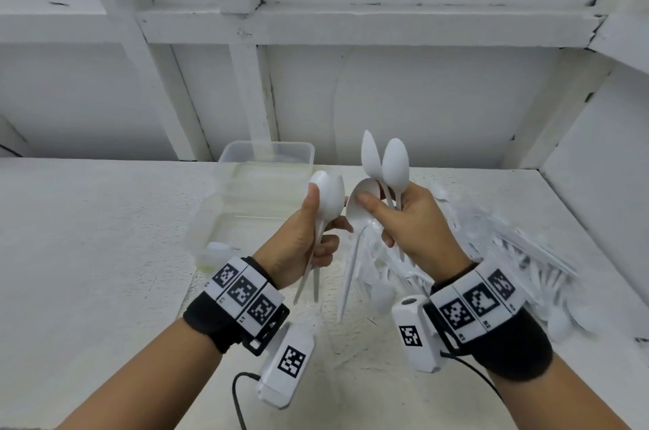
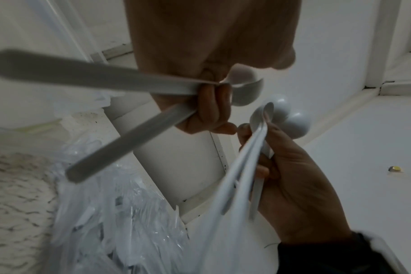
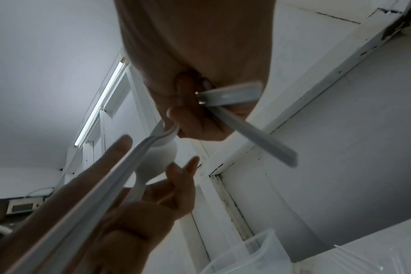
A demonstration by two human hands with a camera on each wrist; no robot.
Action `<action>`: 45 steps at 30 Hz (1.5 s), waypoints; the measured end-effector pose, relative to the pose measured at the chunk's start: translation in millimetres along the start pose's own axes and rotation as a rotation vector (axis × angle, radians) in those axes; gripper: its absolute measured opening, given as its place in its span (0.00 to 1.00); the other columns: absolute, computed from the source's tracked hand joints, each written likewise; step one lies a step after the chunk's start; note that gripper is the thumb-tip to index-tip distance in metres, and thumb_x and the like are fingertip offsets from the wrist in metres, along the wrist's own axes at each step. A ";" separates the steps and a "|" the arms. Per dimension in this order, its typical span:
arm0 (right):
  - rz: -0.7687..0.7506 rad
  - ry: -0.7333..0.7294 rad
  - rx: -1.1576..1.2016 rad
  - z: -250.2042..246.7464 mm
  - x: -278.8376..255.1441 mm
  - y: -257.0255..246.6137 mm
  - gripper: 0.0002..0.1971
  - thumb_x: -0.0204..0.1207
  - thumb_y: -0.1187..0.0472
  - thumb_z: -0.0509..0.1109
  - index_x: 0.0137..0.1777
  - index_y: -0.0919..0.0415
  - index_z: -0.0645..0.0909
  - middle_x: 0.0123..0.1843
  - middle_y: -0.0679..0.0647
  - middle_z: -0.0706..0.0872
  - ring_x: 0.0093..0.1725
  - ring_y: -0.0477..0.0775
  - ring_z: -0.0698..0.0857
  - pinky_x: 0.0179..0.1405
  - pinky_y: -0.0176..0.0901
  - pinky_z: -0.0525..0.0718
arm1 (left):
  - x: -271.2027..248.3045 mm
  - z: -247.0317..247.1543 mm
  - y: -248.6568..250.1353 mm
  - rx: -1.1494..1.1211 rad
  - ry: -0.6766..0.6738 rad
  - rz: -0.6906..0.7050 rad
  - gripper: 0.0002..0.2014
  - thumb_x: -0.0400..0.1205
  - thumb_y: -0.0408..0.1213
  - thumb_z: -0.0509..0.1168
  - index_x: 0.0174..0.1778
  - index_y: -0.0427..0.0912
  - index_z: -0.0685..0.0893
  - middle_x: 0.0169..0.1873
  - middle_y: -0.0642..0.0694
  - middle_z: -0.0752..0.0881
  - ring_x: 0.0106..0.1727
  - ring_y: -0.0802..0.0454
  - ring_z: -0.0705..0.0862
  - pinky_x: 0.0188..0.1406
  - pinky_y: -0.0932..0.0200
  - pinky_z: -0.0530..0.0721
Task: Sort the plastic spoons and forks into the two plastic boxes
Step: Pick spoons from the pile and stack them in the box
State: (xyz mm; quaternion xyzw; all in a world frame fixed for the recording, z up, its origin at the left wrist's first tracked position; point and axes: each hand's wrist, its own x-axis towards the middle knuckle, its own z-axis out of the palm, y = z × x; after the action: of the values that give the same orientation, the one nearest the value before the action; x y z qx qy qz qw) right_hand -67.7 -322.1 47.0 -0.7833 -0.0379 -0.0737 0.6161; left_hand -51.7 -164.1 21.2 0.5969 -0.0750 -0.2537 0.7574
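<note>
My left hand (image 1: 321,226) grips two white plastic spoons (image 1: 328,199) by their necks, bowls up and thumb on one bowl. Right beside it, my right hand (image 1: 381,215) holds three spoons: two stand upright (image 1: 393,163) and the thumb presses a third (image 1: 361,215) whose handle hangs down. In the left wrist view the left hand's fingers (image 2: 211,111) curl round two handles (image 2: 129,137); the right hand (image 2: 293,176) is close by. In the right wrist view the right hand (image 3: 195,120) clamps crossed handles (image 3: 258,139). Two clear plastic boxes, far (image 1: 267,147) and near (image 1: 207,219), sit behind the hands.
A heap of white cutlery in a clear plastic bag (image 1: 509,247) lies on the speckled tabletop (image 1: 87,236) to my right and under my hands. A white item (image 1: 217,250) lies in the near box. White walls (image 1: 404,96) close off the back and right.
</note>
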 end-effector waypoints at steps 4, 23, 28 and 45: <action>0.045 -0.032 0.056 5.7 1.1 -0.8 0.02 0.75 0.60 0.72 0.44 0.57 0.83 0.24 0.43 0.77 0.19 0.43 0.71 0.19 0.34 0.73 | -8.7 4.0 1.9 -0.007 0.085 -0.031 0.35 0.80 0.67 0.31 0.46 0.44 0.76 0.21 0.54 0.77 0.24 0.55 0.59 0.27 0.58 0.53; 0.074 -0.068 0.035 20.5 0.6 4.7 0.04 0.76 0.60 0.71 0.42 0.59 0.83 0.30 0.54 0.80 0.19 0.43 0.75 0.24 0.31 0.75 | -6.8 7.4 -10.4 0.355 0.422 0.204 0.05 0.82 0.40 0.64 0.46 0.43 0.80 0.27 0.50 0.81 0.27 0.60 0.77 0.33 0.63 0.77; 0.046 0.018 -0.022 23.1 6.6 14.4 0.11 0.76 0.57 0.71 0.33 0.55 0.77 0.25 0.48 0.77 0.19 0.39 0.75 0.21 0.25 0.71 | -5.6 13.3 -9.6 0.311 0.406 0.204 0.07 0.85 0.42 0.58 0.52 0.43 0.76 0.36 0.43 0.86 0.34 0.53 0.84 0.38 0.56 0.82; -0.044 -0.004 -0.025 36.1 14.8 18.4 0.14 0.71 0.56 0.76 0.44 0.39 0.73 0.48 0.51 0.75 0.49 0.50 0.81 0.39 0.35 0.84 | -7.6 1.7 3.5 -0.227 0.117 0.078 0.18 0.88 0.40 0.47 0.54 0.40 0.83 0.40 0.42 0.87 0.39 0.47 0.86 0.37 0.56 0.87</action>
State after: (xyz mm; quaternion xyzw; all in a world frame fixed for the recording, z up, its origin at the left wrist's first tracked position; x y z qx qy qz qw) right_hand -47.9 -291.9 23.4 -0.7902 -0.0554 -0.0860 0.6043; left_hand -58.0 -161.4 26.4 0.5179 -0.0249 -0.1959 0.8323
